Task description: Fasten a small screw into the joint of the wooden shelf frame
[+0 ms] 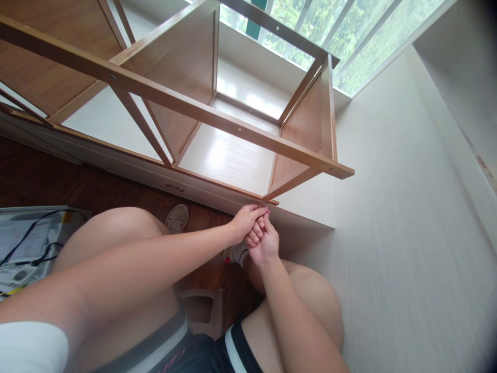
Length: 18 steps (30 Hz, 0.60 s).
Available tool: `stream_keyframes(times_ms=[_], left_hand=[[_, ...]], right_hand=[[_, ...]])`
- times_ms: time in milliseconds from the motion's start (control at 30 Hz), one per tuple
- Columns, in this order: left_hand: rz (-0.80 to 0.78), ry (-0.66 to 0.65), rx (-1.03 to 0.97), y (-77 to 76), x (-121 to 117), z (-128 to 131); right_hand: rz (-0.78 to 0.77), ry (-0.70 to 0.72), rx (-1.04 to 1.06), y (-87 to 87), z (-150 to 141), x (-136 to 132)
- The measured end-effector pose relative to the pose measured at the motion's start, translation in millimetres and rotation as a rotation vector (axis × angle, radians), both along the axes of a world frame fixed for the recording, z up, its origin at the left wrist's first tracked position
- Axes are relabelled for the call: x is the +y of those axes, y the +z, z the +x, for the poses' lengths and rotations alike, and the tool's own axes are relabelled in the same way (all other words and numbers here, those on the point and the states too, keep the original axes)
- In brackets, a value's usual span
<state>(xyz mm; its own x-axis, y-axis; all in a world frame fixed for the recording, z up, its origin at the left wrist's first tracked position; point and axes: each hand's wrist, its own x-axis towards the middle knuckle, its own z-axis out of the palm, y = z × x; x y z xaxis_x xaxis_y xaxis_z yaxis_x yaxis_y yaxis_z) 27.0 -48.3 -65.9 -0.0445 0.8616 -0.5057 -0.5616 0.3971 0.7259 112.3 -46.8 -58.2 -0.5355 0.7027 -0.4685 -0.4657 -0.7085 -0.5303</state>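
Observation:
A wooden shelf frame [217,122] lies on its side in front of me, its open compartments facing up. Both my hands meet at its near lower corner [269,199]. My left hand [247,220] pinches a small thin metal piece [266,206] against that corner. My right hand [264,243] is curled just below and touches the left hand's fingers; whether it grips anything of its own is hidden. My knees rise on either side of my arms.
A white wall [407,233] runs close on the right, with a window [349,36] at the top. A white box with papers and black cables [27,248] sits at the left on the dark wooden floor [58,181]. A small stool [202,305] is under me.

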Motion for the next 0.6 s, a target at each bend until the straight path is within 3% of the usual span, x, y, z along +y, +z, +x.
stream_keyframes(times_ms=[300,600], left_hand=[[0.074,0.044,-0.156,-7.4,3.5,3.9],[0.042,0.087,-0.259,-8.1,7.5,2.3]], right_hand=[[0.359,-0.178,-0.419,-10.0,-3.5,-2.0],[0.604,-0.144,-0.835,-6.8,1.1,1.3]])
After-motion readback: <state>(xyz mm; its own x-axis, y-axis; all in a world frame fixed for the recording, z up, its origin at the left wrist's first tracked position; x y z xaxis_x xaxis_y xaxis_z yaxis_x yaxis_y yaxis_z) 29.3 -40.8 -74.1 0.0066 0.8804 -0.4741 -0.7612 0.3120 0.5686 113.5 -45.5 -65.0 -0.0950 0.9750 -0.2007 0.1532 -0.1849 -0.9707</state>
